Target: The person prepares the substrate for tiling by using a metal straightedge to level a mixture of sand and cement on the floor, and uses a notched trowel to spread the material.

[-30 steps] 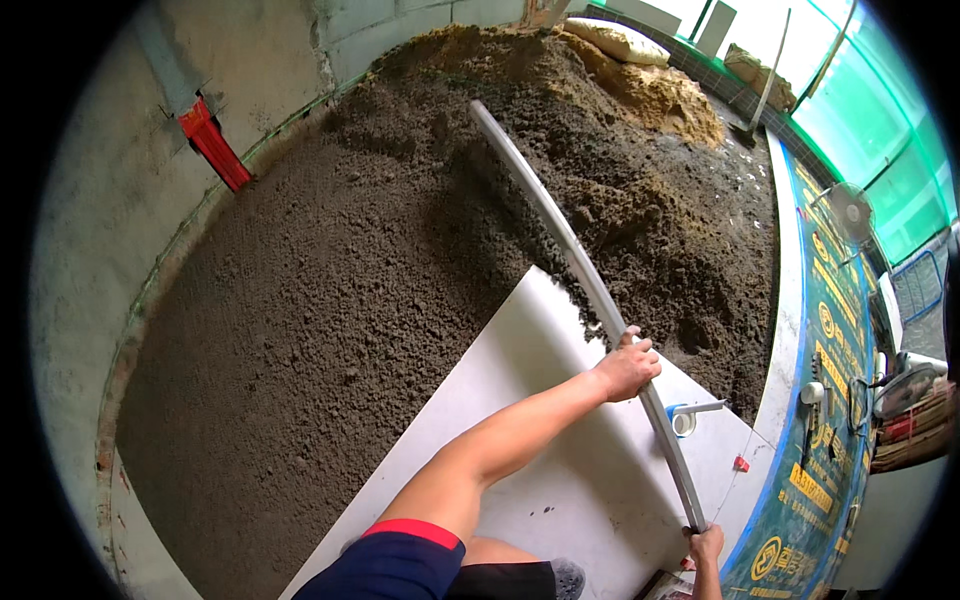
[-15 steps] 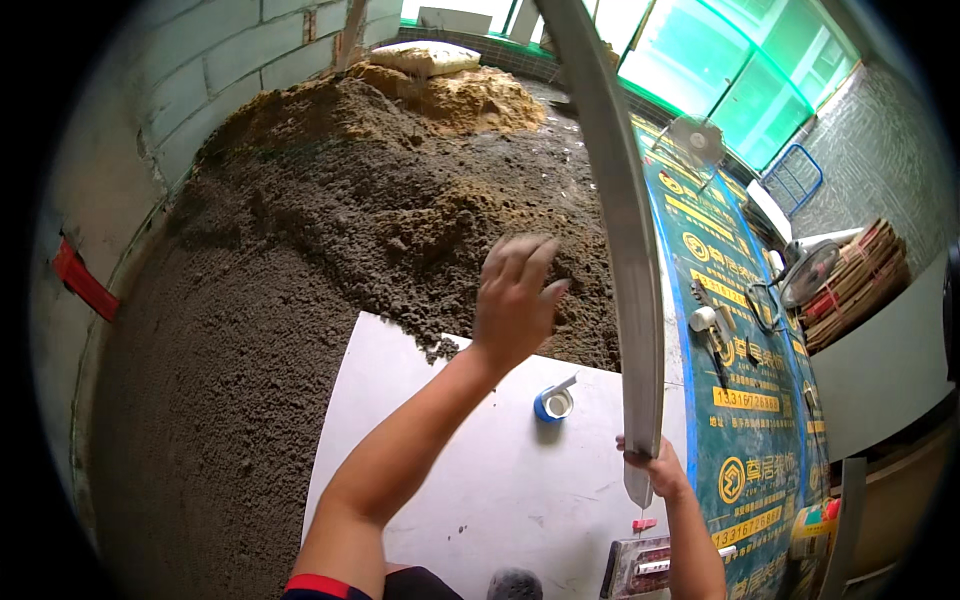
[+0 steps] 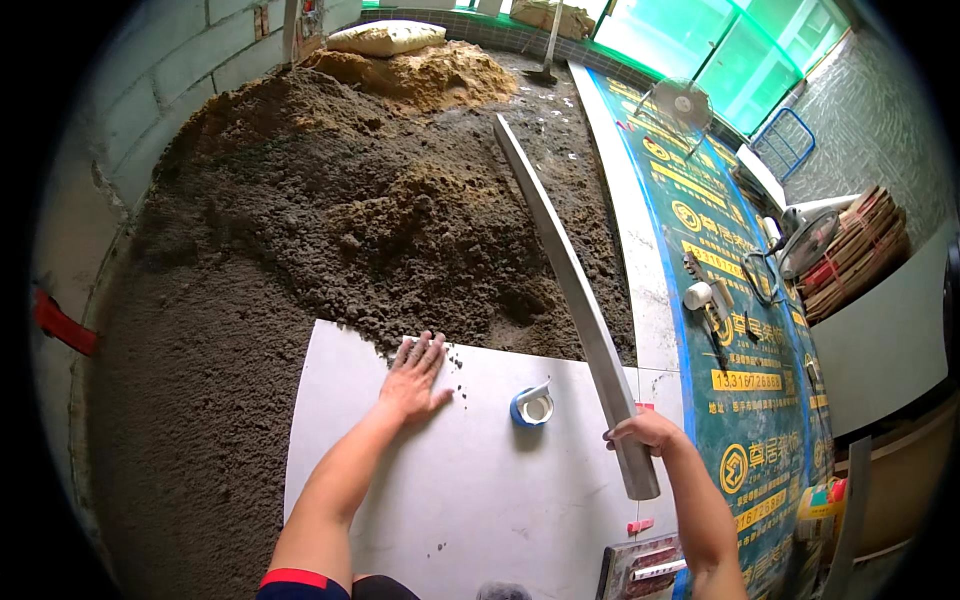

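My right hand (image 3: pixel 646 432) is closed round the near end of a long grey metal straightedge (image 3: pixel 568 265). The bar slants away from me, its far end over the dark damp mortar (image 3: pixel 420 220). My left hand (image 3: pixel 414 382) lies with fingers spread at the far edge of a large white tile (image 3: pixel 460 480), where mortar crumbs meet it. Between my hands, a small blue-rimmed round container (image 3: pixel 532 407) with a pale handle-like piece stands on the tile. Whether the bar's far end touches the mortar I cannot tell.
Green printed floor sheeting (image 3: pixel 745 420) runs along the right, with a white mallet (image 3: pixel 698 295) on it. A fan (image 3: pixel 682 103) and a stack of flattened cardboard (image 3: pixel 860 255) stand farther off. A sack (image 3: pixel 387 38) rests by the sand heap. A tool tray (image 3: pixel 640 570) is near my right forearm.
The straightedge has swung down from near upright to a low slant, its far end now over the mortar. My left hand has come down and left onto the tile's far edge.
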`<state>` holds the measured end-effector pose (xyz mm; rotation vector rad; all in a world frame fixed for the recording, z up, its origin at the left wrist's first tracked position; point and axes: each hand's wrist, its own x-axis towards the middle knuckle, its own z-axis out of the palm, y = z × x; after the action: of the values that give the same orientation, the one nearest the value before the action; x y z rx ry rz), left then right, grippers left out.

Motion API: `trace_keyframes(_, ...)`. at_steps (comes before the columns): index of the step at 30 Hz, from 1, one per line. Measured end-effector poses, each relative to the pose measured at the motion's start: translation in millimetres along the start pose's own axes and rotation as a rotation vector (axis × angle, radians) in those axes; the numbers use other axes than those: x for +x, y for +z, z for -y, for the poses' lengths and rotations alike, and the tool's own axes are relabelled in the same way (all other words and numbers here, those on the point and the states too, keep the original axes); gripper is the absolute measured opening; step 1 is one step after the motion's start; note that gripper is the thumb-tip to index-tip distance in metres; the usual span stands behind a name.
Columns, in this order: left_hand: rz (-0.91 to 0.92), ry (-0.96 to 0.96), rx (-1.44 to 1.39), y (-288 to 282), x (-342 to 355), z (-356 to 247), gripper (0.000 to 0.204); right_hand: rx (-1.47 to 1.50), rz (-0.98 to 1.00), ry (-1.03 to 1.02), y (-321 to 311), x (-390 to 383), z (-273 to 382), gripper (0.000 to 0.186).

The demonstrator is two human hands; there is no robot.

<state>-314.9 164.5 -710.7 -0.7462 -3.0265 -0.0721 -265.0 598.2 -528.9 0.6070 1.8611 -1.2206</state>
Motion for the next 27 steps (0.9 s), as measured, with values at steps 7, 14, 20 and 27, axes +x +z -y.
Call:
trace_keyframes(7, -0.053, -0.186, -0.056, 8.2, 42.1, 26.9, 0.079, 0.198, -0.097, -0.031, 2.2, -0.2, -12.0, 0.035)
trace_keyframes(14, -0.340, -0.421, -0.026, 12.9, 53.8, 33.8, 0.076, 0.139, -0.322, -0.308, 15.5, -36.5, -20.8, 0.043)
trace_keyframes(20, -0.317, 0.167, -0.215, 18.0, 8.1, -45.0, 0.071, 0.355, -0.447, -0.330, 4.7, -90.4, -106.6, 0.044)
trace_keyframes(27, 0.051, 0.292, -0.269, -4.8, 18.7, -53.3, 0.072, 0.207, -0.959, -0.336, -44.0, -136.3, -191.6, 0.039)
